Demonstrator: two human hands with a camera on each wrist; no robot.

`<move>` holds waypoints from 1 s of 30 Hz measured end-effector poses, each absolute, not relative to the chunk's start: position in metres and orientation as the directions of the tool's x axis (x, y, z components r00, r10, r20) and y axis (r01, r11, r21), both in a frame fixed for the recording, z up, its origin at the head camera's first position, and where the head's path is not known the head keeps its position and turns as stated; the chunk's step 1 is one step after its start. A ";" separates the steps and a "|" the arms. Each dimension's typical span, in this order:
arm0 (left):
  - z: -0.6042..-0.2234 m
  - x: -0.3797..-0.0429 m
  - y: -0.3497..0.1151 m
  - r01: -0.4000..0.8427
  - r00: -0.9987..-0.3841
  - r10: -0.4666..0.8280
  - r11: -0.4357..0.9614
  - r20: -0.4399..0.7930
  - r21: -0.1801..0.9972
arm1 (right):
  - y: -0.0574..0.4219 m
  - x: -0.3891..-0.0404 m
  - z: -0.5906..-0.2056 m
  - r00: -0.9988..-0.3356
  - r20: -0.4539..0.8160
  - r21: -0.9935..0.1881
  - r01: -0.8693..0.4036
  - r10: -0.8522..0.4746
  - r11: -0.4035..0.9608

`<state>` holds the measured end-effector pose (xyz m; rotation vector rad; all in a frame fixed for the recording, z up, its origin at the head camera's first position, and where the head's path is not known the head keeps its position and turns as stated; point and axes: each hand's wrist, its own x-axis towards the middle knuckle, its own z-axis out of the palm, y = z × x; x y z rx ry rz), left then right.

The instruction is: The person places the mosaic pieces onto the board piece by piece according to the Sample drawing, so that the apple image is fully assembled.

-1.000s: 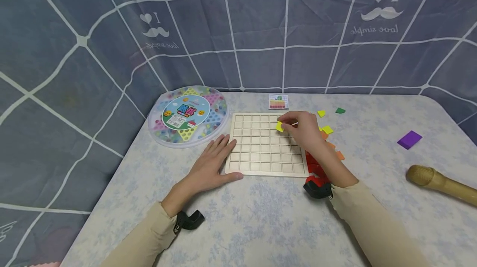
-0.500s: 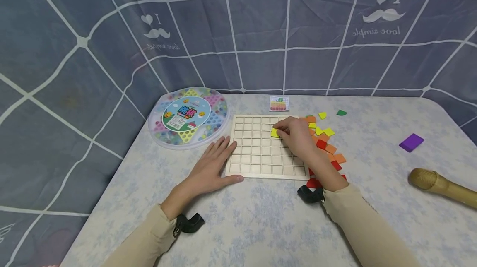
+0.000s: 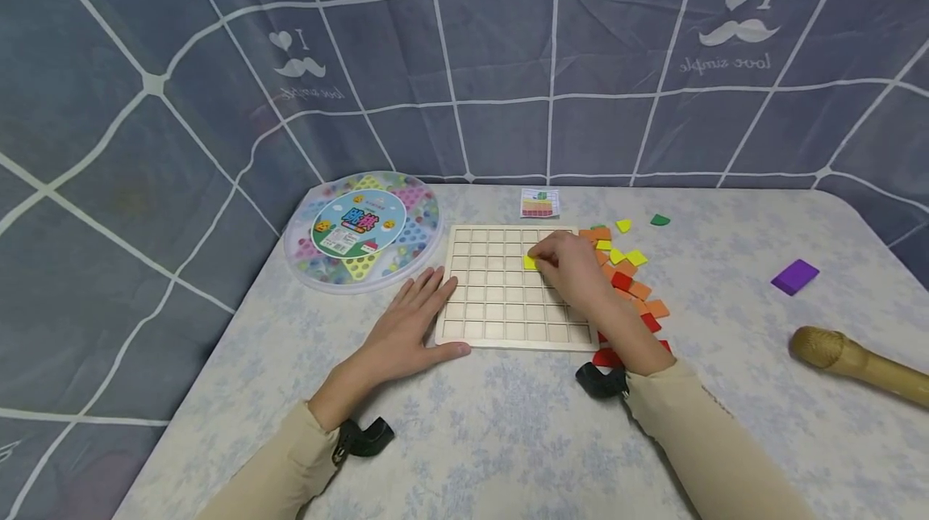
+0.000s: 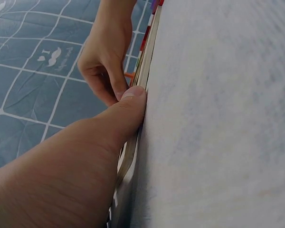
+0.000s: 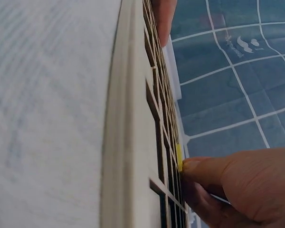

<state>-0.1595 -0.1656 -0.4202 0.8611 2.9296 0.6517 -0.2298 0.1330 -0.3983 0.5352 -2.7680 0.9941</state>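
Note:
My right hand pinches a yellow square tile between thumb and fingertips, over the upper part of a pale wooden grid board. In the right wrist view the yellow tile is at the board's grid, partly hidden by the fingers. My left hand lies flat with fingers spread at the board's left edge; its thumb is by the front corner. Beside the board's right edge lie loose tiles: yellow ones, orange ones and red ones, partly covered by the right forearm.
A round clear game box stands left of the board. Behind the board lies a small picture card. A green piece lies at the back right. Farther right are a purple block and a bamboo stick.
Over the past second, my right hand has shifted slightly left and toward me across the board with the yellow tile, uncovering more loose tiles. The left hand has stayed in place.

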 end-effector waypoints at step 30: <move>-0.419 -0.160 -0.166 0.511 -0.851 0.515 0.764 0.103 0.394 | 0.234 -0.237 -0.365 -0.997 0.038 -0.562 -0.074 -0.064 0.824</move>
